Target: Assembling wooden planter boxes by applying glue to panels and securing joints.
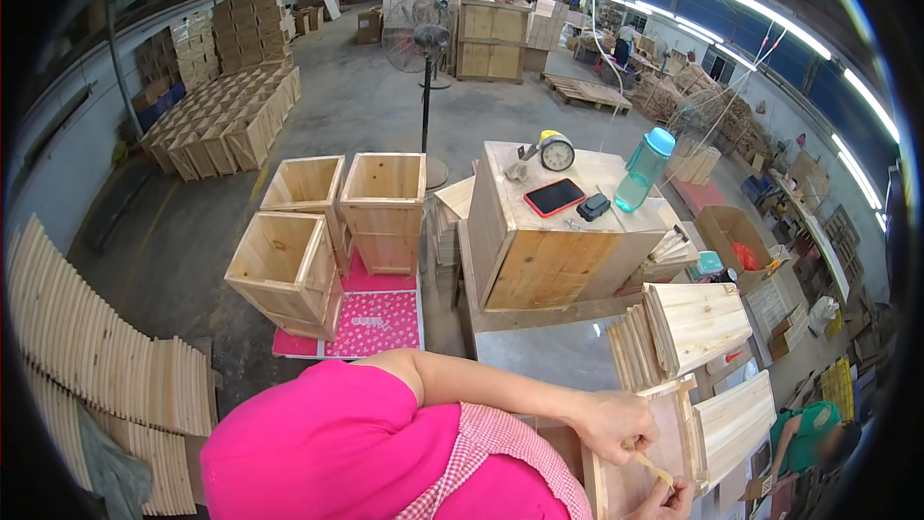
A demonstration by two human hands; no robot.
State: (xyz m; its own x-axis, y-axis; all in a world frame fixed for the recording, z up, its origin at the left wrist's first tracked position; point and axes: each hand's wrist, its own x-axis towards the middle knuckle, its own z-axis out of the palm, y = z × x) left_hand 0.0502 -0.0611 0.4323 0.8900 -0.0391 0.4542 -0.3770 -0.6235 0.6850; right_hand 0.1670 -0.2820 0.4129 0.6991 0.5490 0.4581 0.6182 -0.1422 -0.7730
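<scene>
My left hand (pixel 616 427) reaches in from the left, its fingers closed on one end of a pale yellowish strip (pixel 654 468). At the lower edge my right hand (pixel 666 501) pinches the strip's other end; part of this hand is cut off by the frame. What the strip is made of I cannot make out. Beneath both hands lies an open wooden frame (pixel 685 395) with raised side rails and a pale panel inside. Close beside it are wooden panels (pixel 736 429) and another stack of boards (pixel 695 325).
A wooden cabinet (pixel 549 270) bears a clock (pixel 556 152), a red-edged phone (pixel 554 197) and a turquoise bottle (pixel 645 170). Three tall wooden boxes (pixel 383 195) stand left on pink sheets (pixel 380 321). Curved rows of boards (pixel 96 347) line the far left. A person in green (pixel 804 438) is at right.
</scene>
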